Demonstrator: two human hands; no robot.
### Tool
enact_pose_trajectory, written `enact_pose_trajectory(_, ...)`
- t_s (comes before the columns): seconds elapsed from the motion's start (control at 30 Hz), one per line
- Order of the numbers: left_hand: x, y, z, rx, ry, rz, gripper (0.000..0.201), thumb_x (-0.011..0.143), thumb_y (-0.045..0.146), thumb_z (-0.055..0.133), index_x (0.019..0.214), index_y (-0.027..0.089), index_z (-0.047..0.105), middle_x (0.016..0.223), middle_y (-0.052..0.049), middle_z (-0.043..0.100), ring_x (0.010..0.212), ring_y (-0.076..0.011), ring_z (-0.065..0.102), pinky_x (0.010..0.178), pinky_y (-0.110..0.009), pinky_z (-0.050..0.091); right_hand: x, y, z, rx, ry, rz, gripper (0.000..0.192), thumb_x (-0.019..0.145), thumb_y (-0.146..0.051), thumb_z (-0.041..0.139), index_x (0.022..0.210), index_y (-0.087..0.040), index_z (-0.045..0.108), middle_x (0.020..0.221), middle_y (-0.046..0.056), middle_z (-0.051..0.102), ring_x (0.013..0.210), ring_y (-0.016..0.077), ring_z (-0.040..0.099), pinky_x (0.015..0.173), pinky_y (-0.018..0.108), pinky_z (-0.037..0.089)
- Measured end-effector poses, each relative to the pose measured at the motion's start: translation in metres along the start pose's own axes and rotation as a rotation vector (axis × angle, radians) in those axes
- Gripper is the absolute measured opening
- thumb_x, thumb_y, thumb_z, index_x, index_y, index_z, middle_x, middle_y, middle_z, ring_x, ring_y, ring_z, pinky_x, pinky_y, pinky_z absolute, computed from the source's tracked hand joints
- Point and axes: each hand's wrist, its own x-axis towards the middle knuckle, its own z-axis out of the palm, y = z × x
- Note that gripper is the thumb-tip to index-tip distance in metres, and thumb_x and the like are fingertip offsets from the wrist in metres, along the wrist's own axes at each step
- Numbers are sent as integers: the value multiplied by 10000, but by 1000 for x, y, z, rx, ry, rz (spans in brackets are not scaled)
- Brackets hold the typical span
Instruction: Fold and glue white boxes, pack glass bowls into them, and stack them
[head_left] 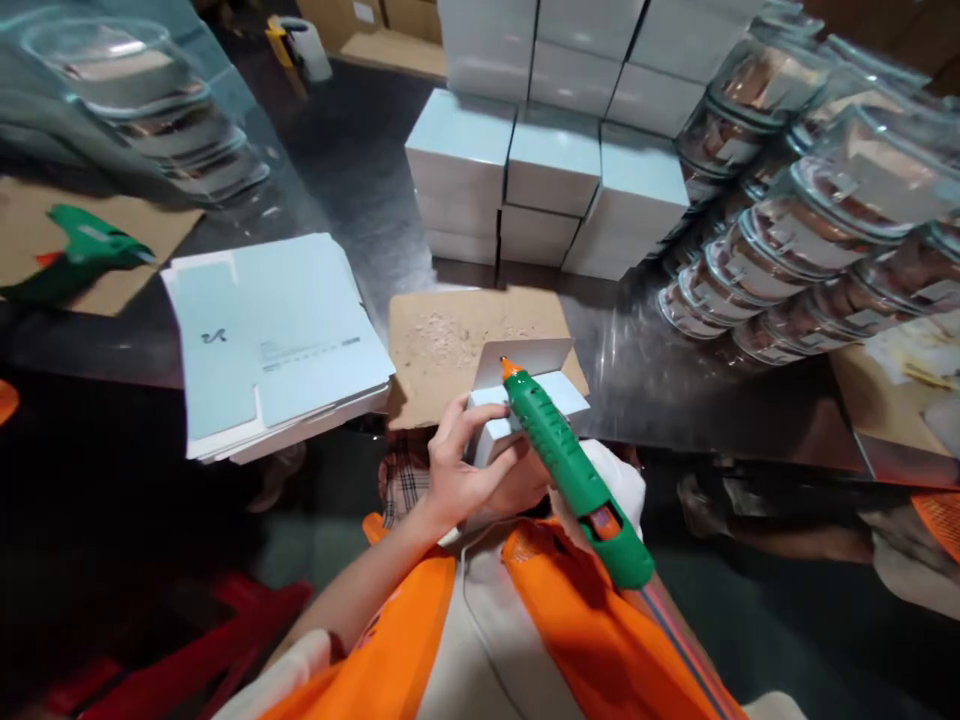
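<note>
A small white box (493,440) with raised flaps is gripped by my left hand (459,468), thumb and fingers pressed on its near sides. My right hand (525,488) is wrapped round the handle of a green glue gun (559,450), whose body hides most of that hand. The gun's orange tip points away from me, close to the upright flap of the box. Under the box's far end lies a cardboard sheet (427,345) scattered with small crumbs or bits.
To the left lies a stack of flat white cartons (300,300). Closed white boxes (555,160) are piled at the back. Stacked clear round jars (795,240) stand on the right, others (150,110) at the far left. Another green glue gun (90,240) rests on cardboard.
</note>
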Motion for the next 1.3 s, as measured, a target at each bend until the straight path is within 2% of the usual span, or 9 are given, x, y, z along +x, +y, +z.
enact_pose_trajectory(0.27,-5,1,-4,31,20,25,243,929,390,797,1109,241,732,1042,-47,774,1099,-240,715,999,-387,579,16,-13,-3,-65,140,-48,226,828,-450,771,770,-244,698,702,52,693,630,230,679,616,357,584)
enact_pose_trajectory(0.5,-15,-13,-14,4,29,-80,297,901,421,826,1113,232,736,1083,-73,757,1154,-264,690,1038,-423,560,17,36,-17,237,278,361,379,750,-616,806,797,-260,685,768,59,731,693,257,684,699,429,609)
enact_pose_trajectory(0.67,-8,-22,-17,-109,63,-14,307,897,404,840,1123,234,720,1079,-48,734,1094,-223,694,948,-338,557,65,77,-33,379,170,564,612,749,-748,728,951,-173,776,755,90,772,517,191,608,497,338,531)
enact_pose_trajectory(0.87,-2,-22,-18,-125,120,-26,377,901,540,805,1078,221,709,1070,-55,731,1061,-227,711,901,-333,570,109,98,-67,310,-35,768,610,908,-697,600,688,-148,746,545,144,695,491,249,664,499,352,560)
enact_pose_trajectory(0.97,-1,-22,-18,-176,104,-11,353,903,516,814,1085,232,710,1074,-46,727,1041,-214,714,895,-318,565,107,88,-82,178,9,800,453,872,-547,745,597,-191,698,534,114,685,651,289,740,618,352,595)
enact_pose_trajectory(1.07,2,-22,-15,-240,32,6,338,903,489,823,1101,241,710,1068,-40,727,1027,-206,713,912,-314,558,98,57,-77,208,159,568,287,804,-495,837,821,-213,785,879,76,819,951,279,770,857,351,606)
enact_pose_trajectory(1.17,2,-23,-11,-322,-84,12,361,887,514,831,1087,238,712,1075,-62,738,1101,-245,722,977,-363,559,93,22,-52,498,11,363,471,738,-553,894,1040,-204,798,1100,67,820,1035,284,750,943,405,599)
enact_pose_trajectory(1.23,1,-25,-8,-368,-136,-43,408,867,563,832,1062,227,707,1220,-118,730,1230,-309,703,1021,-422,558,91,10,-34,711,-112,423,570,657,-561,955,1062,-198,781,1070,64,818,992,287,753,918,426,614)
enact_pose_trajectory(1.3,-2,-28,-4,-410,-125,-141,455,848,592,837,1074,225,691,1355,-158,686,1328,-352,665,1038,-447,558,88,10,-21,824,-65,476,631,609,-580,987,1078,-222,765,1056,48,813,967,282,756,922,438,622)
